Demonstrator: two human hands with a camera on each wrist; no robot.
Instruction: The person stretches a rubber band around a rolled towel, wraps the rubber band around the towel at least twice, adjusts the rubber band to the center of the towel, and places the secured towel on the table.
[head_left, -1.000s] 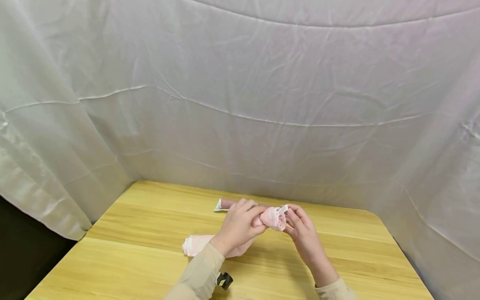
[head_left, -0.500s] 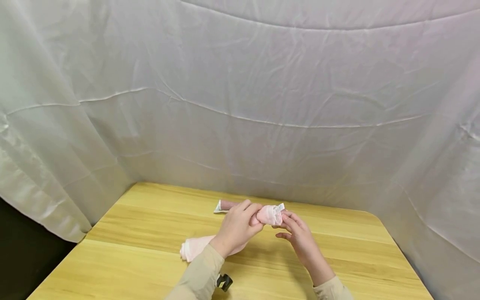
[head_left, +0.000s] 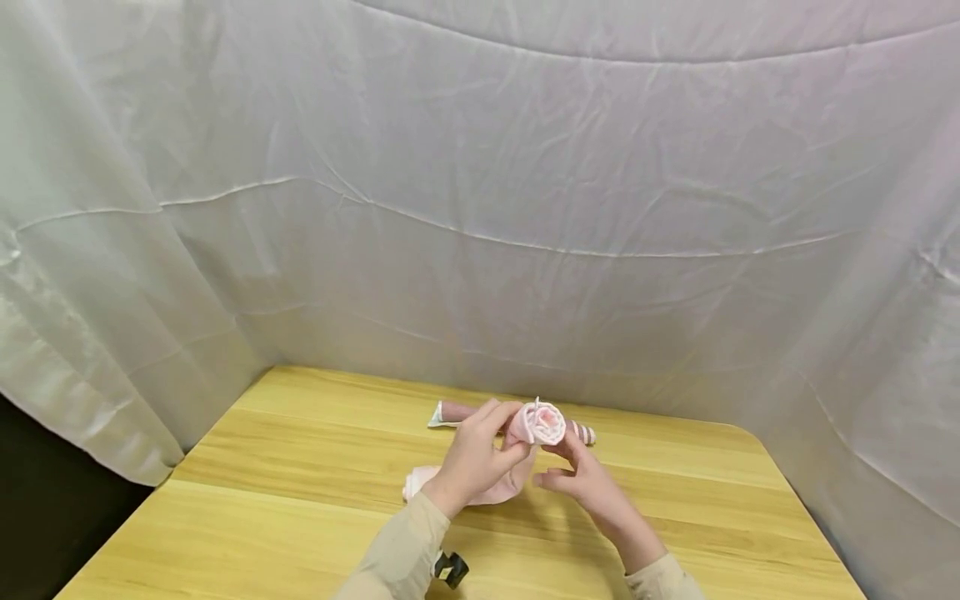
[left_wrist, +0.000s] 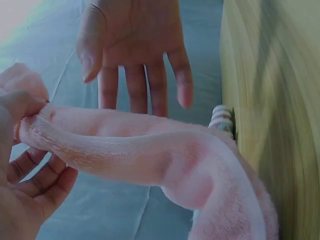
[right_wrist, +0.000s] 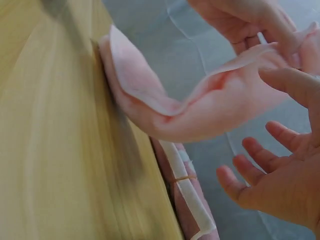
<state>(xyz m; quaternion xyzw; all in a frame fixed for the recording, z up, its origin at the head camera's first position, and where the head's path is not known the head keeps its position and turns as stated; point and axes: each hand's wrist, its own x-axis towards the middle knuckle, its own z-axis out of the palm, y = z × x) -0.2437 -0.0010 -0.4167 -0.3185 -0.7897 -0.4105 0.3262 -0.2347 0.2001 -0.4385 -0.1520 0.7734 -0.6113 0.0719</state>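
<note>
A rolled pink towel (head_left: 542, 423) is lifted at one end, its spiral end turned up in the head view. My left hand (head_left: 474, 457) grips it near that end, thumb and fingers around the cloth. From there the towel (left_wrist: 125, 155) sags in a bend, and its other part lies low on the table behind my left forearm. My right hand (head_left: 588, 487) is just right of the raised end. In the right wrist view this hand (right_wrist: 285, 175) has its fingers spread and holds nothing; whether it touches the towel is unclear.
Behind the hands, a mauve roll with white stripes (head_left: 583, 432) lies along the far part of the wooden table (head_left: 300, 433). An orange band (right_wrist: 183, 178) circles it. A small black object (head_left: 452, 570) shows beside my left sleeve. Grey-white curtains (head_left: 525, 192) surround the table.
The towel's raised end has turned from facing right to facing the camera. The right fingers have come off this end and spread beneath it. The towel's lower end has shifted right.
</note>
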